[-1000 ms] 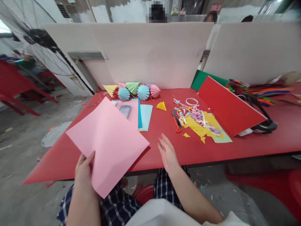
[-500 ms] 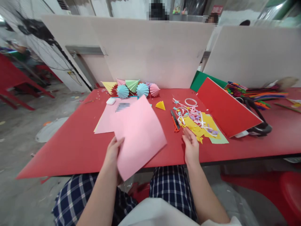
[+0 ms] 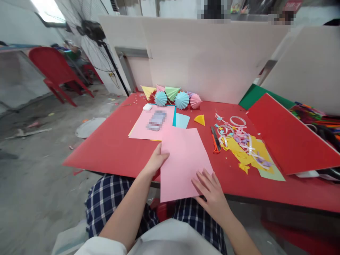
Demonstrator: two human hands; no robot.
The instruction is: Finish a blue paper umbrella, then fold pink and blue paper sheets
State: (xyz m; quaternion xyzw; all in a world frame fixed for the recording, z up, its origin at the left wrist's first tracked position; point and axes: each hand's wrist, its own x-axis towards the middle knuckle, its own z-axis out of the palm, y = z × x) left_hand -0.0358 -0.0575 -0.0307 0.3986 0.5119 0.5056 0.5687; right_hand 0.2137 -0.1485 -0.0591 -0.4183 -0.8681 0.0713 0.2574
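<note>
A sheet of pink paper lies partly on the red table, its near end jutting over the front edge. My left hand grips its left side, thumb on top and fingers hidden beneath. On the lower right of the sheet my right hand rests with fingers spread, the thumb by the near edge. Behind it sits a stack of pink sheets with a blurred-out item on top. A light blue paper piece and a folded yellow paper wedge lie just past the sheet.
An orange-and-black utility knife lies right of the sheet, beside tape rings and yellow paper scraps. Pleated paper fans line the back. A red board leans at the right. A white partition closes the far side.
The pink paper has been straightened and lowered toward the table. My right hand has come from beside the yellow scraps onto the sheet. The view has turned left.
</note>
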